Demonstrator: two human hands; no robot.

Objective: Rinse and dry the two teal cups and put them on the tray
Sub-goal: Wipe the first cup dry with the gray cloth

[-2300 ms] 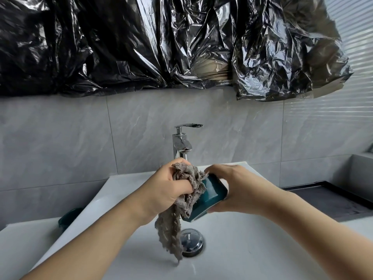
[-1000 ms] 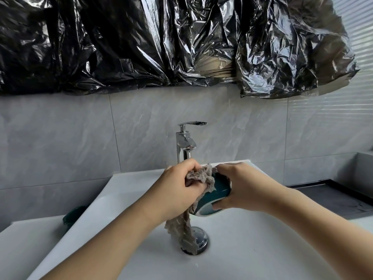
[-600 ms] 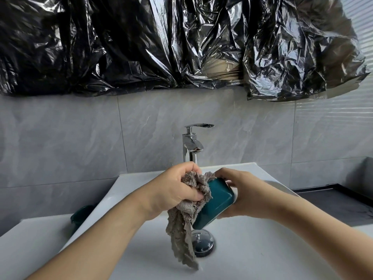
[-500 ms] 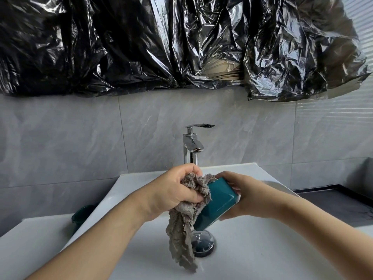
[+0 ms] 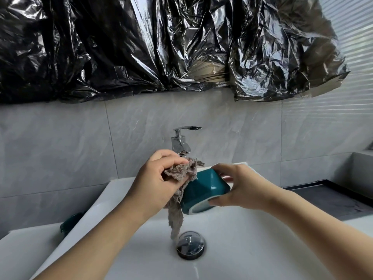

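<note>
Head cam: right hand [image 5: 241, 188] grips teal cup [image 5: 203, 189] over the sink [image 5: 262, 249], tilted, mouth facing down-near, thumb under rim, fingers on the base. Left hand [image 5: 155, 178] pinches gray cloth [image 5: 179, 182] against cup's left side; cloth tail hangs twd drain [image 5: 190, 245]. 2nd teal cup [image 5: 69, 221] sits far left behind sink edge. Faucet [image 5: 180, 142] just beyond the hands.

second teal cup [image 5: 69, 222]: mostly hidden behind basin rim | cloth [image 5: 181, 172]: covers held cup's base
</note>
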